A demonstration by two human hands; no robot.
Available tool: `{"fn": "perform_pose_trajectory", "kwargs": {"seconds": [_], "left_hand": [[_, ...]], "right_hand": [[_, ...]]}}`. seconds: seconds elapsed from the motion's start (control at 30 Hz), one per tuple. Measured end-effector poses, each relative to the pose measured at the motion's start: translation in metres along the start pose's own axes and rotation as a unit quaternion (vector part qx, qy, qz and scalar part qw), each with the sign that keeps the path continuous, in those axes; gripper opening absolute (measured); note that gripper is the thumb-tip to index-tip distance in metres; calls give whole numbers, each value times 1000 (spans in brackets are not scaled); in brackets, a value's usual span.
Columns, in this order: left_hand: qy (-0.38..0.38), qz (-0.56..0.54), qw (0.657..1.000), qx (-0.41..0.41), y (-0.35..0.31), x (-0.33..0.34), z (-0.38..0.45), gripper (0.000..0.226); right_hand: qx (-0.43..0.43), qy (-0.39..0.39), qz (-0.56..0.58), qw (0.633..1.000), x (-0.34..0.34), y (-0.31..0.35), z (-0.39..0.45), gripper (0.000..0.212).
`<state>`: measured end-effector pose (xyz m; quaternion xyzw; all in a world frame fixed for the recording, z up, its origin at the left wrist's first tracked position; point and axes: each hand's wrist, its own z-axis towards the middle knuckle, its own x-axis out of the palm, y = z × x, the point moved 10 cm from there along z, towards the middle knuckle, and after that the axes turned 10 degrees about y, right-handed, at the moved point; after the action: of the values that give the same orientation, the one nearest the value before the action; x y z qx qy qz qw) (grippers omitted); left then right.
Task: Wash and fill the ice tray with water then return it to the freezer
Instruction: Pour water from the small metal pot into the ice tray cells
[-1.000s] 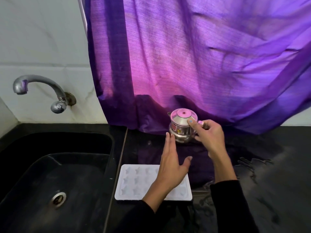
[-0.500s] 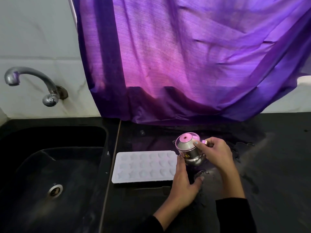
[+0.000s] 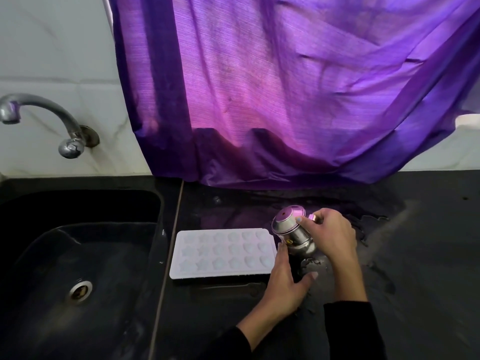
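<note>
curtain [image 3: 285, 100] behind; right hand [image 3: 330, 237] fingers grip tilted kettle [image 3: 293, 232], left hand [image 3: 283, 284] spread beside tray [image 3: 223, 253].

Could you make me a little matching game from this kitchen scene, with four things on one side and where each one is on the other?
Things:
1. ice tray
2. steel jug
3. tap
4. purple curtain

Places:
A. tilted in the right hand, beside the tray's right end
B. on the wall above the sink
C. flat on the black counter, just right of the sink
D. hanging behind the counter

Pairs: 1-C, 2-A, 3-B, 4-D
</note>
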<state>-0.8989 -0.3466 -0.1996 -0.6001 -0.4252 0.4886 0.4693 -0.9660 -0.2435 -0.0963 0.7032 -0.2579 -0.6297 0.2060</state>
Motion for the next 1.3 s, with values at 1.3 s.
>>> {"fn": "perform_pose_trajectory", "kwargs": {"seconds": [1.3], "left_hand": [[-35, -54, 997, 43, -27, -35, -7, 80]], "right_hand": [[-75, 27, 62, 995, -5, 36, -3, 17]]}}
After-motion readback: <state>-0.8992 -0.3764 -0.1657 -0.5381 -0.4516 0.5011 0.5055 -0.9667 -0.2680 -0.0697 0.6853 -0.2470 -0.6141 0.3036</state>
